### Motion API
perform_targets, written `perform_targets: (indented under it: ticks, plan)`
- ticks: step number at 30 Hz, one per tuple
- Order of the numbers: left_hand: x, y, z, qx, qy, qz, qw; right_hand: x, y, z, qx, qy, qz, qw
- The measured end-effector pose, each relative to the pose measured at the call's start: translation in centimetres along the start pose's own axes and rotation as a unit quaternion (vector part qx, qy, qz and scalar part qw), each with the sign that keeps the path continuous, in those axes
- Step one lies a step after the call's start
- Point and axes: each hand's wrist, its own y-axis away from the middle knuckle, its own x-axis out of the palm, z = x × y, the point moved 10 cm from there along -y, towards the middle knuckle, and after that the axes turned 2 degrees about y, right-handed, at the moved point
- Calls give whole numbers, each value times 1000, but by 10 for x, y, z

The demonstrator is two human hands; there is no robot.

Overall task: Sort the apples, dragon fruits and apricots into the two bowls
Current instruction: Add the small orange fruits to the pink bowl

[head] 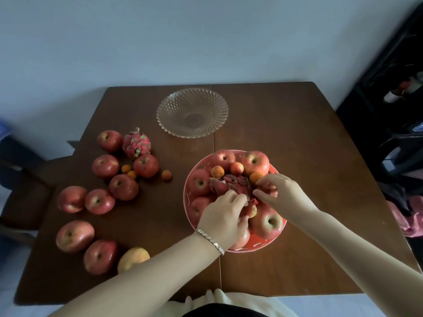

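Table [297, 133]: dark brown wood, with a seam running from near to far down the middle.
Red bowl [188, 197]: set near the centre, just right of the seam; apples are ringed round its rim, with three apricots along the far side.
Dragon fruit in bowl [229, 183]: lodged in the middle of the red bowl among the apples; partly hidden by both hands.
Left hand [223, 218]: reached in from the near side, a bracelet [211, 240] worn at the wrist; fingers are curled down onto the dragon fruit in the bowl, apparently gripping it.
Right hand [282, 193]: reached in from the right; fingertips are pinched on the far-right side of the same fruit.
Glass bowl [192, 112]: placed far of the red bowl, across the seam; nothing is seen in it.
Loose apples [123, 186]: scattered over the left half of the table, from far to near edge.
Second dragon fruit [136, 143]: lying far left, touching two apples.
Loose apricots [166, 174]: three small ones are seen among the far-left apples.
Yellowish fruit [133, 258]: at the near left, partly covered by the left forearm.
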Motion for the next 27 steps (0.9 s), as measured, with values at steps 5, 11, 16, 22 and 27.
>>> perform_targets:
  ticks: [5, 11, 16, 22, 27]
  plan:
    - [-2, 2, 5, -32, 22, -14, 999, 4, 4, -2, 0, 2, 18, 1000]
    - [1, 5, 12, -27, 0, 11, 1000, -7, 4, 10, 1, -7, -5, 1000]
    - [-50, -3, 40, -64, 60, -66, 994, -24, -14, 75, -55, -49, -52, 996]
    - [-111, 12, 160, -233, 39, -73, 969, 38, -76, 188, -132, -56, 21, 989]
    - [-143, 28, 238, -287, -15, -71, 955, 180, -122, 178, 59, 143, 227, 962]
